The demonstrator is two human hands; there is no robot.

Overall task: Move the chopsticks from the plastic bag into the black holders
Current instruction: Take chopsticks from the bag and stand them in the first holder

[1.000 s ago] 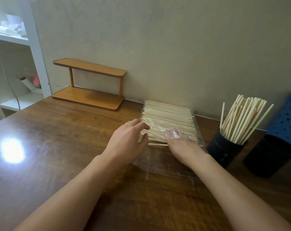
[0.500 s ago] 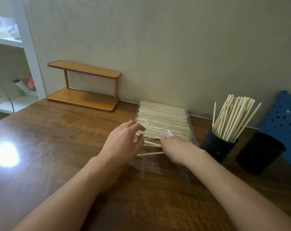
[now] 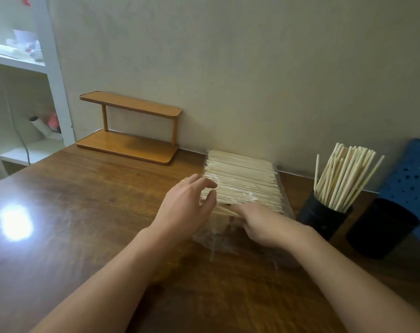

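From the head camera, a clear plastic bag [image 3: 285,207] packed with pale wooden chopsticks [image 3: 242,179] lies flat on the brown desk [image 3: 84,212] against the wall. The left hand [image 3: 185,207] rests at the bag's left end, fingers loosely spread and slightly bent. The right hand [image 3: 259,224] pinches a few chopsticks at the bag's near edge. To the right stand two black holders: one [image 3: 322,219] full of upright chopsticks, the other [image 3: 382,231] beside it, near a blue perforated basket [image 3: 410,183].
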